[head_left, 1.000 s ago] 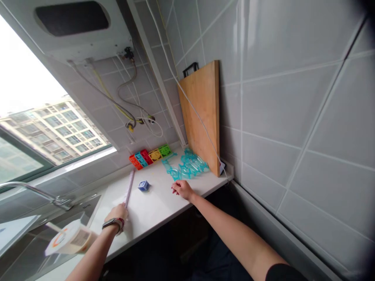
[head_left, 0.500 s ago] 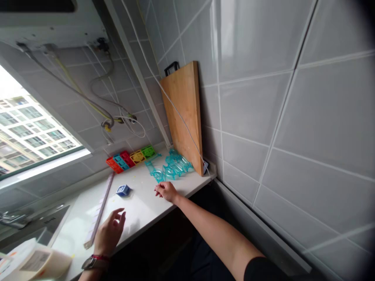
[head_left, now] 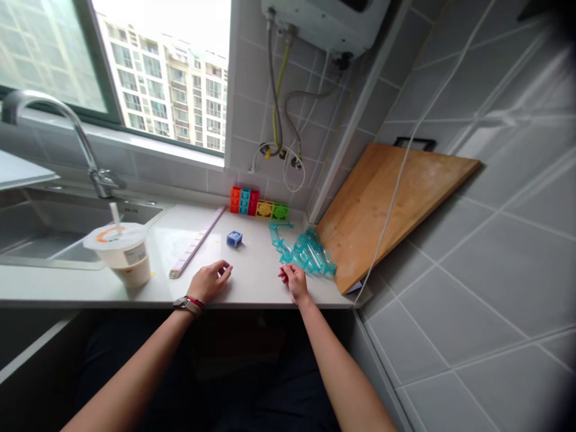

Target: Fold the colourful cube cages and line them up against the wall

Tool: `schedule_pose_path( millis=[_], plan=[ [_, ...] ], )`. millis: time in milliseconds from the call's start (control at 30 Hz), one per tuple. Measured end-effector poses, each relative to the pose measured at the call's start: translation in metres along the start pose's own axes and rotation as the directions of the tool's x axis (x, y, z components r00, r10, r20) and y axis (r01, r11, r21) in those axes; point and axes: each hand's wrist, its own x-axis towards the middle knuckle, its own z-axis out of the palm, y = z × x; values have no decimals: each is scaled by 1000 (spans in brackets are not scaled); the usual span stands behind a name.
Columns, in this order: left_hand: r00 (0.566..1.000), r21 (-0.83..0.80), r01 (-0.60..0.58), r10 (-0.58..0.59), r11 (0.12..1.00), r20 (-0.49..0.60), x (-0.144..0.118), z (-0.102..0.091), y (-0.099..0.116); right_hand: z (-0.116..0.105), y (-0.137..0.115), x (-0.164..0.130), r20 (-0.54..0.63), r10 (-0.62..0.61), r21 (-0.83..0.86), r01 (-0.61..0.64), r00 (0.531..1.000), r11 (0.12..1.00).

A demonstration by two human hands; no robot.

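My left hand [head_left: 209,281] rests on the white counter [head_left: 252,276] near its front edge, fingers loosely curled, holding nothing. A pale pink strip [head_left: 196,242] lies just left of it, apart from the fingers. My right hand [head_left: 293,279] also lies on the counter, fingers bent, right beside a heap of clear teal plastic pieces [head_left: 305,252]; whether it pinches one is unclear. A small blue cube [head_left: 234,239] sits between the strip and the teal heap. A row of coloured blocks [head_left: 258,203] stands against the back wall.
A lidded drink cup with a straw [head_left: 121,253] stands at the left of the counter. Behind it are a steel sink [head_left: 54,231] and tap [head_left: 85,144]. A wooden cutting board [head_left: 387,204] leans on the right wall with a white cable across it.
The view has swung upright and leftwards. My left hand let go of the pink strip and moved right onto the counter. My right hand stayed by the teal pieces.
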Motion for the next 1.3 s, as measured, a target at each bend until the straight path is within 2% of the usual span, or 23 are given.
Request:
schedule_pose_path(
  millis=[133, 267, 367, 400, 467, 500, 567, 600, 667, 733, 833, 933, 1033, 1100, 1167, 1233, 1300],
  plan=[
    [1000, -184, -21, 17, 983, -21, -4, -4, -7, 6, -8, -9, 7, -5, -163, 6, 1000, 987],
    [999, -409, -11, -10, 912, -51, -7, -8, -13, 19, -18, -19, 70, -31, -375, 55, 997, 925],
    [995, -509, 6, -55, 861, -82, -6, -8, -14, 27, -20, -26, 130, -89, -527, 145, 987, 837],
    [992, -520, 19, -80, 854, -93, -5, -7, -12, 29, -20, -27, 160, -139, -605, 208, 977, 769],
    [986, -533, 54, -129, 844, -104, 3, -8, -3, 30, -18, -31, 223, -184, -683, 288, 957, 672],
    [985, -533, 67, -141, 844, -99, 9, -10, 4, 30, -17, -32, 240, -187, -691, 303, 953, 656],
    [996, -509, 34, -70, 860, -51, 24, -16, 22, 27, -17, -34, 253, -157, -675, 291, 955, 679],
    [1000, -483, -23, 19, 875, -13, 33, -20, 32, 25, -19, -34, 264, -134, -662, 280, 955, 695],
    [977, -442, -161, 207, 883, 57, 50, -26, 52, 19, -28, -31, 319, -98, -648, 292, 943, 704],
    [934, -460, -249, 337, 852, 118, 64, -30, 68, 12, -44, -20, 398, -94, -659, 356, 912, 663],
    [916, -540, -267, 385, 798, 116, 75, -27, 74, 1, -73, 13, 442, -107, -711, 421, 891, 564],
    [921, -509, -275, 375, 816, 104, 78, -12, 64, -5, -96, 63, 389, -70, -803, 375, 919, 463],
    [918, -441, -261, 362, 859, 161, 79, 3, 48, -4, -107, 109, 349, 18, -896, 328, 937, 300],
    [917, -380, -235, 334, 895, 219, 79, 6, 42, 1, -111, 130, 366, 66, -917, 347, 928, 196],
    [913, -293, -236, 315, 926, 260, 78, 4, 40, 12, -115, 144, 414, 76, -904, 399, 907, 155],
    [902, -200, -267, 318, 943, 293, 76, -1, 43, 30, -118, 152, 490, 63, -863, 473, 870, 175],
    [879, -132, -306, 333, 943, 341, 73, -7, 49, 55, -119, 156, 595, 53, -792, 574, 802, 208]
  ],
)
